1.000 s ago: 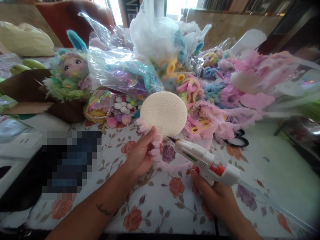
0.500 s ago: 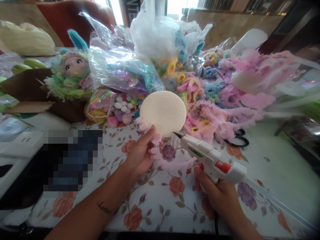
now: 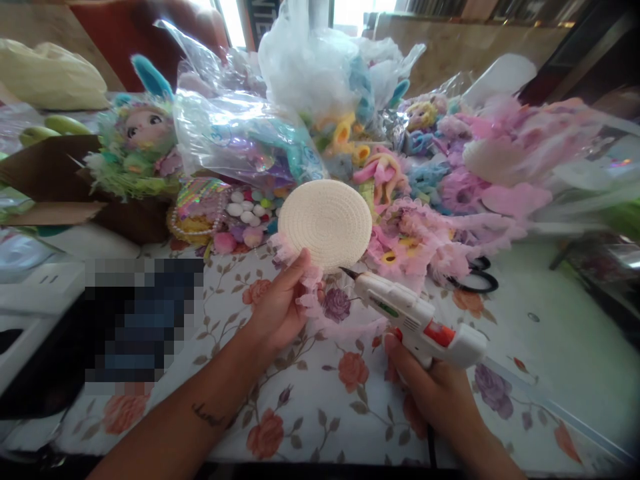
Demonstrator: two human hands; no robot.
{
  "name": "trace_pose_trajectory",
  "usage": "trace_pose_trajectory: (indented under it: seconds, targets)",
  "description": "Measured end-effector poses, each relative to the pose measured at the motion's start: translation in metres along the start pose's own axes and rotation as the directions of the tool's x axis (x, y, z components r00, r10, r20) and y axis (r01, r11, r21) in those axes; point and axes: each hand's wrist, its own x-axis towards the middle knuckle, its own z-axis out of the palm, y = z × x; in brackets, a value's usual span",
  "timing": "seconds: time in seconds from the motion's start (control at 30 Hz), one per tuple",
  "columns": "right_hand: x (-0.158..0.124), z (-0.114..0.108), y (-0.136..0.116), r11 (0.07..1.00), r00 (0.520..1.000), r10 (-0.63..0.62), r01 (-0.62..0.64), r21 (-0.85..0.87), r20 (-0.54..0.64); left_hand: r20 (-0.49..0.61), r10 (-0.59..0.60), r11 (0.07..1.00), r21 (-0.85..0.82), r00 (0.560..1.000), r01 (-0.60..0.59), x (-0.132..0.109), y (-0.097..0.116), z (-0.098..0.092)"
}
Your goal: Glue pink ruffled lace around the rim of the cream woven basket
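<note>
One head-worn camera looks forward and down from close above the near edge of the flower-printed white tabletop [image 3: 325,407].

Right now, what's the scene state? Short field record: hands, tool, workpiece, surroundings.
left: left hand grips cream woven disc at its lower edge, face toward the camera
trim: pink frilly trim hangs below the disc, by the fingers
right: right hand holds white glue gun by the grip
nozzle: tip sits just under the disc's lower right edge; contact cannot be told
surface: floral tablecloth
behind: doll, clear bags of trinkets, black scissors
</note>
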Motion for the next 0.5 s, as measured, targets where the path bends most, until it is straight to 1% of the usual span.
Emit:
trace_pose_trajectory:
  seconds: [0.1, 0.17, 0.33, 0.5]
  targets:
    - [-0.002, 0.0, -0.001, 0.997, 0.998, 0.069, -0.07, 0.029, 0.009, 0.0, 0.003, 1.0, -0.003, 1.0, -0.003, 0.001, 0.001, 0.001]
    - [-0.002, 0.0, -0.001, 0.996, 0.997, 0.081, -0.081, 0.036, 0.014, -0.003, 0.004, 1.0, -0.001, 1.0, -0.004, 0.001, 0.001, 0.001]
    - [-0.001, -0.001, 0.006, 0.999, 0.999, -0.041, 0.041, 0.0, -0.034, -0.028, 0.001, 1.0, -0.001, 1.0, -0.001, 0.0, 0.001, 0.003]
    - [0.001, 0.001, 0.01, 0.998, 0.998, -0.061, 0.061, 0.014, -0.035, -0.047, 0.022, 1.0, 0.014, 0.999, -0.022, -0.001, 0.001, 0.005]
